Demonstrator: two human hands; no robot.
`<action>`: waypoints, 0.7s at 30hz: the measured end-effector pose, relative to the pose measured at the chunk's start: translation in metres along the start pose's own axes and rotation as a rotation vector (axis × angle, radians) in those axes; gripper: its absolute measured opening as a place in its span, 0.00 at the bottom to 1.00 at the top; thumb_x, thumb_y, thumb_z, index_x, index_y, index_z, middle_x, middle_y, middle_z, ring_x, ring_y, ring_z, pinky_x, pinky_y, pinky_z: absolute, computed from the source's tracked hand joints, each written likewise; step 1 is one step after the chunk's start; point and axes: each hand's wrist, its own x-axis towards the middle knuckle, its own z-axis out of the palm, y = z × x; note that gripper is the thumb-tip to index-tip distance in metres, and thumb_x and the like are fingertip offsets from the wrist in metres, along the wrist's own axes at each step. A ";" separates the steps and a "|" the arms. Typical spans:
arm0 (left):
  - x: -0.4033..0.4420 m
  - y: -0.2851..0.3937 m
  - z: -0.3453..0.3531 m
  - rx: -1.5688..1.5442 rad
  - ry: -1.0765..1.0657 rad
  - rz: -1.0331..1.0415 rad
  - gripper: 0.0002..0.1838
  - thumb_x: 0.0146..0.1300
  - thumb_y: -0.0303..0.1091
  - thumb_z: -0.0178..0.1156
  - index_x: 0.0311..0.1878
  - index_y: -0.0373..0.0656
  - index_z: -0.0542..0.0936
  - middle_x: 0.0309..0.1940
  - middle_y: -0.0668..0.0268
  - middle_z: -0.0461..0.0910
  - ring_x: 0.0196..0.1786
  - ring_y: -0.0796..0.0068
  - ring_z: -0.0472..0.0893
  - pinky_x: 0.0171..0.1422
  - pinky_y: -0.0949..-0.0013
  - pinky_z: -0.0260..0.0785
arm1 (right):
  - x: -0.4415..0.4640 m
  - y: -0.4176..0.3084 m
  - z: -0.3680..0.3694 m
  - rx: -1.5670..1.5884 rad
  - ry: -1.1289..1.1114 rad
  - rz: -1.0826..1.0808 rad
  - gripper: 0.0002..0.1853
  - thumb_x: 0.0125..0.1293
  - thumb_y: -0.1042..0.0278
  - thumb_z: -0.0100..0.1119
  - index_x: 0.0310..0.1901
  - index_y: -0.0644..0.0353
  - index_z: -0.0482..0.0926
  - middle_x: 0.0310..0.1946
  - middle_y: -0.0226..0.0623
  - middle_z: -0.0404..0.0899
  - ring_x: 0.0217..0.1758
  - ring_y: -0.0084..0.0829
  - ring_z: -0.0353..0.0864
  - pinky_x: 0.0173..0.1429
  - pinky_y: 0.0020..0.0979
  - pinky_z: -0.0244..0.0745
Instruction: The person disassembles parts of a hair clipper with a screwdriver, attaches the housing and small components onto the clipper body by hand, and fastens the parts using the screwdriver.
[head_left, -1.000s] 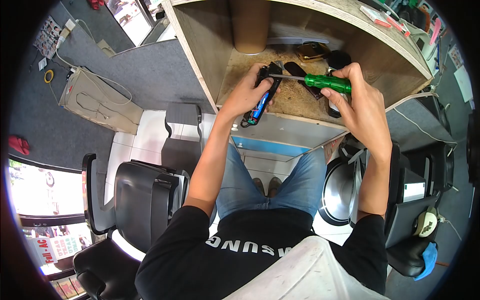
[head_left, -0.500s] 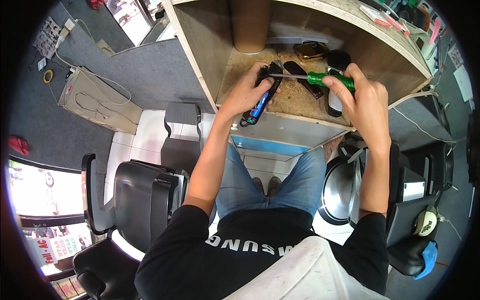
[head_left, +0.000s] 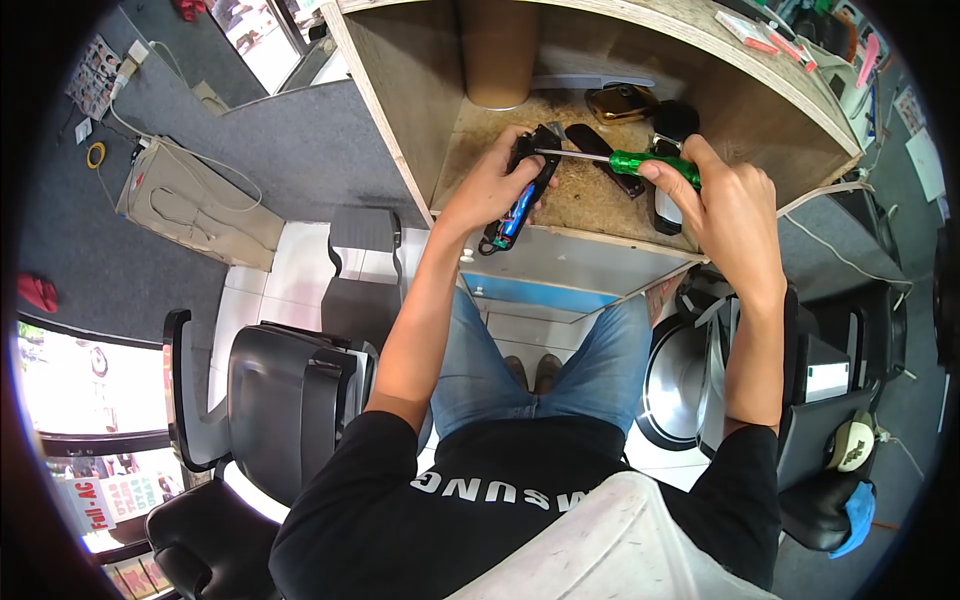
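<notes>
My left hand (head_left: 493, 182) is wrapped round an opened black hair clipper (head_left: 519, 212), whose blue battery and some wiring show in the lower half. In my right hand (head_left: 728, 205) is a screwdriver (head_left: 640, 163) with a green handle, gripped between thumb and fingers. Its metal shaft points left and the tip meets the upper part of the clipper; the exact contact spot is too small to make out. Just behind the shaft a dark, long cover piece (head_left: 603, 160) lies on the wooden shelf (head_left: 585, 208). A second, black and white clipper (head_left: 668, 208) is partly hidden by my right hand.
Farther back on the shelf are a gold clipper (head_left: 622, 102), a grey comb (head_left: 590, 80) and a brown cylinder (head_left: 498, 60). A round black brush-like thing (head_left: 677, 119) sits at the right. Black salon chairs (head_left: 275, 400) flank me. Below the shelf is a blue drawer front (head_left: 540, 292).
My right hand and the screwdriver have shifted very slightly, with the handle a little farther left. The left hand and the clipper have hardly moved.
</notes>
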 end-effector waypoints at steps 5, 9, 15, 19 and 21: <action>0.002 -0.003 0.000 -0.007 0.009 0.004 0.14 0.84 0.32 0.53 0.66 0.42 0.66 0.42 0.59 0.87 0.30 0.74 0.84 0.29 0.65 0.81 | -0.001 0.001 0.006 0.228 0.293 -0.284 0.25 0.73 0.43 0.69 0.39 0.62 0.76 0.18 0.48 0.79 0.27 0.56 0.83 0.32 0.48 0.76; 0.001 -0.004 0.000 0.011 0.004 0.017 0.17 0.83 0.33 0.52 0.69 0.41 0.67 0.43 0.57 0.88 0.30 0.75 0.84 0.32 0.67 0.80 | 0.005 0.007 0.004 0.034 0.085 -0.117 0.23 0.72 0.47 0.71 0.42 0.61 0.75 0.26 0.48 0.83 0.32 0.56 0.85 0.34 0.49 0.76; 0.000 -0.002 0.001 0.020 0.033 0.014 0.18 0.82 0.34 0.52 0.69 0.41 0.68 0.43 0.57 0.89 0.31 0.75 0.84 0.33 0.68 0.79 | 0.002 0.001 0.006 0.219 0.270 -0.234 0.25 0.72 0.44 0.70 0.40 0.62 0.76 0.23 0.47 0.81 0.29 0.57 0.84 0.33 0.49 0.76; 0.001 -0.003 0.000 0.020 0.011 0.029 0.17 0.82 0.35 0.53 0.68 0.41 0.68 0.43 0.57 0.89 0.31 0.75 0.84 0.33 0.68 0.79 | 0.002 0.002 0.003 0.117 0.290 -0.308 0.26 0.72 0.43 0.69 0.40 0.62 0.77 0.21 0.47 0.81 0.29 0.56 0.84 0.33 0.48 0.76; 0.001 -0.001 0.001 0.018 0.013 0.017 0.18 0.82 0.35 0.53 0.69 0.40 0.68 0.43 0.57 0.89 0.31 0.75 0.84 0.34 0.68 0.79 | 0.002 -0.002 -0.001 0.020 0.102 -0.132 0.25 0.71 0.45 0.71 0.40 0.62 0.76 0.27 0.47 0.83 0.33 0.54 0.86 0.35 0.47 0.77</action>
